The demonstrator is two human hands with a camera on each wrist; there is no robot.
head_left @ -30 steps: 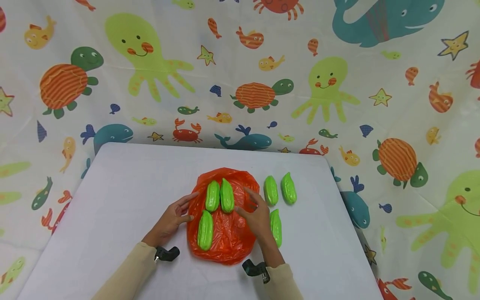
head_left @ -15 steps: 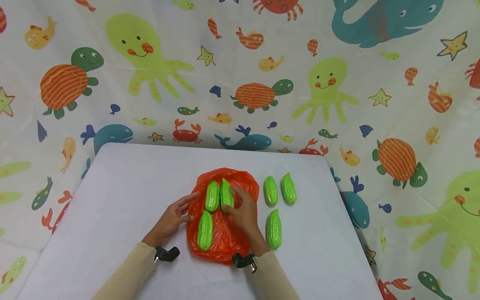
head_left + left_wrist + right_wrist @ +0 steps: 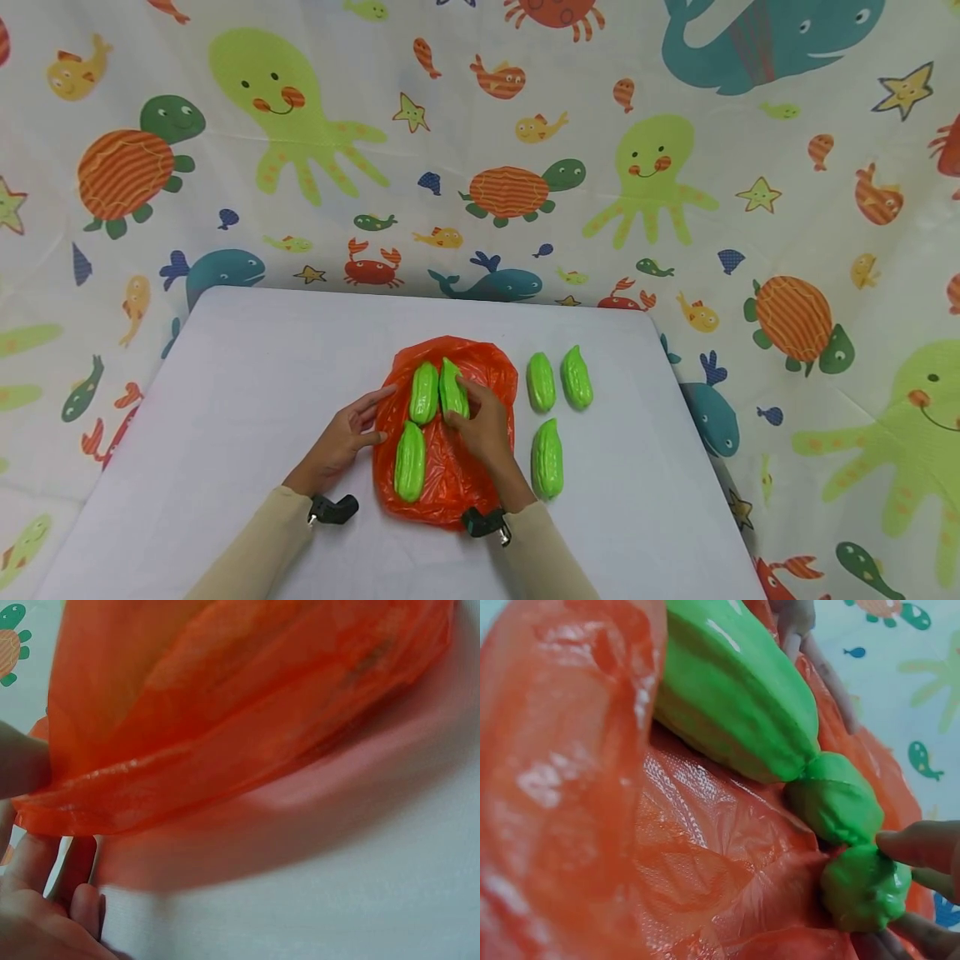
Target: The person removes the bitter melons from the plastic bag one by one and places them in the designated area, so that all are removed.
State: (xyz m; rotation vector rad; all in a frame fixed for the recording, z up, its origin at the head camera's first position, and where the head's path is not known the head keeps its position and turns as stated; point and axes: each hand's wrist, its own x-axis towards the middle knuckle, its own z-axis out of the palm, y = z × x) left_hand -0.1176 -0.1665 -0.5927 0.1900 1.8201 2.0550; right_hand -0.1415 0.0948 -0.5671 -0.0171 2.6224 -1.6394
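Observation:
A red plastic bag [image 3: 450, 487] stands with its mouth spread wide, and three ribbed green toy gourds lie inside it. My left hand [image 3: 339, 443] holds the bag's left rim; in the left wrist view the thumb is on one side of the thin plastic [image 3: 225, 727] and fingers are on the other. My right hand [image 3: 486, 425] reaches into the bag and pinches the back right gourd [image 3: 452, 388] between thumb and fingers. Beside that lies the back left gourd [image 3: 424, 392], with the front gourd [image 3: 409, 463] nearer me. The right wrist view shows the pinched gourd's rounded end [image 3: 866, 889].
Right of the bag, on the white table [image 3: 247, 375], lie three more green gourds: one at the back [image 3: 541, 382], another farther right [image 3: 577, 377] and one nearer me [image 3: 547, 458]. Behind the table hangs a curtain [image 3: 450, 125] printed with sea animals.
My right hand has moved left from the bag's right side to the back right gourd and now pinches it, which tilts slightly. My left hand has kept its place at the rim.

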